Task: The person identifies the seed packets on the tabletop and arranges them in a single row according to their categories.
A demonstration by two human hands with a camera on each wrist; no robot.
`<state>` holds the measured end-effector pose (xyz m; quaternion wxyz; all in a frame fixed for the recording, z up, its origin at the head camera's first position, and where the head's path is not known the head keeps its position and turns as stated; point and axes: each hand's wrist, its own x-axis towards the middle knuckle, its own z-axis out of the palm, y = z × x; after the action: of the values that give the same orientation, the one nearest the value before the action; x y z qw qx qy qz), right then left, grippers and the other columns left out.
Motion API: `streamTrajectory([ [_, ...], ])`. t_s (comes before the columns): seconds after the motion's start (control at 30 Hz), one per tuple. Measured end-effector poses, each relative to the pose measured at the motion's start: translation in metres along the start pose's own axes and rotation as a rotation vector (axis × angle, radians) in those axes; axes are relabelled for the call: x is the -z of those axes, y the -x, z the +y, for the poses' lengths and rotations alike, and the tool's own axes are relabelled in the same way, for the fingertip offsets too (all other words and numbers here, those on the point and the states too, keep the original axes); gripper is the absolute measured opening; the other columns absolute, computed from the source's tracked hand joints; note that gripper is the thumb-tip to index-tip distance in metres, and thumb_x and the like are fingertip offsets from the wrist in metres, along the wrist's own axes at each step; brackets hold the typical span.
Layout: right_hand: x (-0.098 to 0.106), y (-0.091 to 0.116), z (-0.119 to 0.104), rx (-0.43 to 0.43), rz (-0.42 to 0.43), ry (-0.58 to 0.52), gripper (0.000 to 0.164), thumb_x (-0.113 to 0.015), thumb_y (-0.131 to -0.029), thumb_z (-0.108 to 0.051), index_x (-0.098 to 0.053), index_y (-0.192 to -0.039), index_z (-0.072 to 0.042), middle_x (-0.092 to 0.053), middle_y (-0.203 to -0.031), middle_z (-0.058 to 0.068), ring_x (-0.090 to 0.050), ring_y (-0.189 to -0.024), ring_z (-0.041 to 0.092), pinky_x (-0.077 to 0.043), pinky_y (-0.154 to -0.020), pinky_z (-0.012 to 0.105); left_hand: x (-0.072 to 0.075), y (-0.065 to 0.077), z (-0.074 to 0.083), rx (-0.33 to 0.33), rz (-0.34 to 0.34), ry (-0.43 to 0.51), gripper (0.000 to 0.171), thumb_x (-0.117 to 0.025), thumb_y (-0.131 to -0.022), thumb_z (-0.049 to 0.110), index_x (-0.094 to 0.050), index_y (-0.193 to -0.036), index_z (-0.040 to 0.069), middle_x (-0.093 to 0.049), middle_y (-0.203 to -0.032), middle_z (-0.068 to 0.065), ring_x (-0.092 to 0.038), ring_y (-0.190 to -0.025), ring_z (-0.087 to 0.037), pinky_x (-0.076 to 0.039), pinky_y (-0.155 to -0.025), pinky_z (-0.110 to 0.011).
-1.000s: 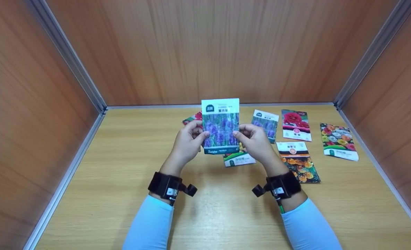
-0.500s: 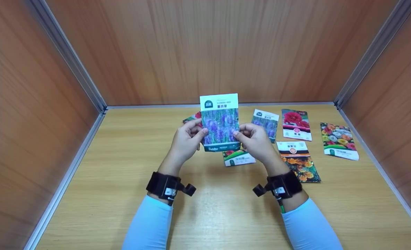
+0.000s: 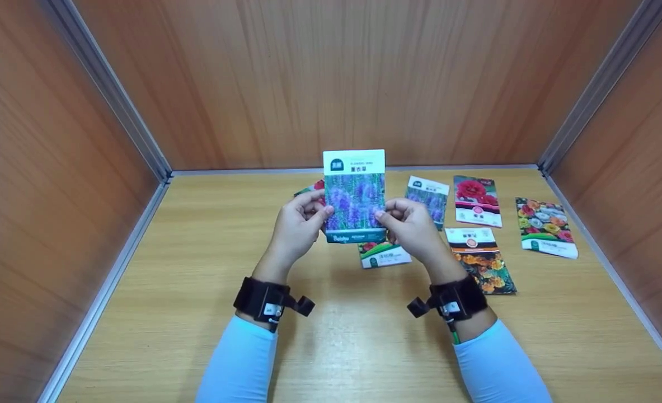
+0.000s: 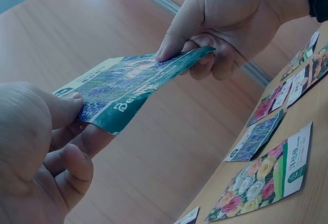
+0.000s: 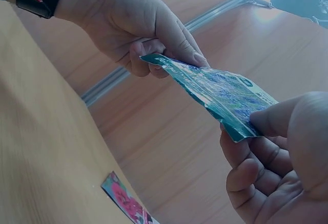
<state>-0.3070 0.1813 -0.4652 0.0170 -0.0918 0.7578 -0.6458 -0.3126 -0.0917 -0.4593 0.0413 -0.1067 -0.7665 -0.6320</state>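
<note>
Both hands hold up a seed packet (image 3: 356, 196) with purple lavender flowers, a pale top and a teal bottom band. My left hand (image 3: 300, 226) pinches its left edge, thumb on the front and fingers behind. On the opposite edge my right hand (image 3: 412, 226) pinches it the same way. In the left wrist view the packet (image 4: 123, 88) is stretched between the two hands, well above the table. Partly hidden behind it in the head view are a multicoloured flower packet (image 3: 386, 258) and a red flower packet (image 3: 310, 189) lying on the table.
To the right lie a second lavender packet (image 3: 428, 198), a packet with red blooms (image 3: 477, 201), an orange marigold packet (image 3: 484, 266) and a mixed-flower packet (image 3: 546, 226). Wooden panels enclose the table (image 3: 207, 252) at the back (image 3: 353, 84) and both sides.
The held lavender packet has risen slightly and its top edge has levelled. My left hand has shifted a little left; my right hand stays nearly in place. The packets on the table have not moved.
</note>
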Motion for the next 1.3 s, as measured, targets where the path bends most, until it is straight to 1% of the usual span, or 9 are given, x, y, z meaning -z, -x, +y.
streamTrajectory([
  [0.17,0.000,0.000,0.001,0.020,-0.005,0.001,0.012,-0.075,-0.112,-0.020,-0.077,-0.110,-0.008,-0.067,-0.081,-0.002,-0.058,-0.064,0.015,-0.054,-0.060,0.025,-0.001,0.001,0.002,-0.048,0.013,-0.033,0.033,-0.078,-0.109,0.014,-0.075,-0.140,0.002,-0.076,-0.095,-0.006,-0.070,-0.081,-0.017,-0.064,-0.075,-0.025],
  [0.27,0.000,0.000,0.001,0.024,-0.007,0.005,0.012,-0.075,-0.112,-0.019,-0.076,-0.111,-0.007,-0.068,-0.081,-0.002,-0.058,-0.064,0.017,-0.054,-0.060,0.027,-0.001,0.001,0.003,-0.076,0.006,-0.046,0.024,-0.077,-0.109,0.013,-0.075,-0.130,0.002,-0.077,-0.094,-0.006,-0.071,-0.080,-0.018,-0.066,-0.075,-0.028],
  [0.53,-0.001,-0.002,0.007,0.033,-0.031,0.013,0.015,-0.074,-0.112,-0.021,-0.077,-0.112,-0.007,-0.067,-0.082,-0.002,-0.055,-0.066,0.013,-0.050,-0.061,0.024,0.003,0.000,-0.001,-0.051,0.004,-0.069,0.016,-0.077,-0.110,0.016,-0.076,-0.123,0.006,-0.074,-0.094,-0.006,-0.070,-0.080,-0.020,-0.064,-0.073,-0.025],
  [0.63,-0.002,-0.003,0.010,0.025,-0.062,0.020,0.014,-0.075,-0.112,-0.021,-0.077,-0.112,-0.007,-0.069,-0.081,-0.002,-0.059,-0.066,0.015,-0.051,-0.060,0.024,0.007,0.000,-0.002,-0.022,-0.002,-0.106,0.017,-0.077,-0.110,0.017,-0.077,-0.125,0.008,-0.074,-0.095,-0.006,-0.070,-0.081,-0.021,-0.063,-0.073,-0.025],
  [0.73,-0.003,-0.003,0.012,0.014,-0.101,0.040,0.013,-0.074,-0.112,-0.019,-0.076,-0.116,-0.007,-0.076,-0.085,-0.001,-0.072,-0.073,0.021,-0.058,-0.062,0.025,0.012,0.000,-0.002,0.013,-0.005,-0.140,0.018,-0.075,-0.111,0.017,-0.076,-0.127,0.008,-0.074,-0.098,-0.007,-0.071,-0.084,-0.022,-0.064,-0.075,-0.029],
  [0.87,-0.004,-0.004,0.014,0.002,-0.168,0.056,0.018,-0.070,-0.113,-0.016,-0.075,-0.128,-0.006,-0.084,-0.096,0.006,-0.084,-0.090,0.034,-0.067,-0.071,0.031,0.020,-0.001,-0.002,0.070,-0.006,-0.180,0.019,-0.072,-0.113,0.017,-0.074,-0.130,0.008,-0.075,-0.110,-0.008,-0.072,-0.094,-0.022,-0.065,-0.083,-0.037],
  [1.0,-0.004,-0.006,0.016,-0.024,-0.236,0.057,0.026,-0.068,-0.115,-0.016,-0.075,-0.139,-0.008,-0.086,-0.110,0.012,-0.086,-0.098,0.035,-0.071,-0.080,0.037,0.031,-0.003,-0.002,0.115,0.001,-0.228,0.021,-0.068,-0.115,0.018,-0.071,-0.134,0.009,-0.077,-0.121,-0.009,-0.073,-0.107,-0.023,-0.064,-0.092,-0.036],
  [1.1,-0.005,-0.006,0.016,-0.046,-0.269,0.078,0.029,-0.066,-0.116,-0.017,-0.074,-0.143,-0.010,-0.087,-0.116,0.012,-0.086,-0.100,0.033,-0.070,-0.080,0.035,0.044,-0.005,-0.003,0.155,0.020,-0.252,0.024,-0.067,-0.116,0.016,-0.070,-0.138,0.006,-0.079,-0.125,-0.013,-0.074,-0.114,-0.026,-0.064,-0.099,-0.039],
  [1.3,-0.008,-0.007,0.014,-0.057,-0.291,0.114,0.033,-0.065,-0.117,-0.018,-0.071,-0.146,-0.003,-0.087,-0.117,0.012,-0.087,-0.102,0.032,-0.069,-0.079,0.031,0.085,-0.008,-0.010,0.327,0.058,-0.357,0.035,-0.061,-0.119,0.020,-0.064,-0.151,0.006,-0.075,-0.138,-0.015,-0.071,-0.127,-0.030,-0.062,-0.107,-0.046],
])
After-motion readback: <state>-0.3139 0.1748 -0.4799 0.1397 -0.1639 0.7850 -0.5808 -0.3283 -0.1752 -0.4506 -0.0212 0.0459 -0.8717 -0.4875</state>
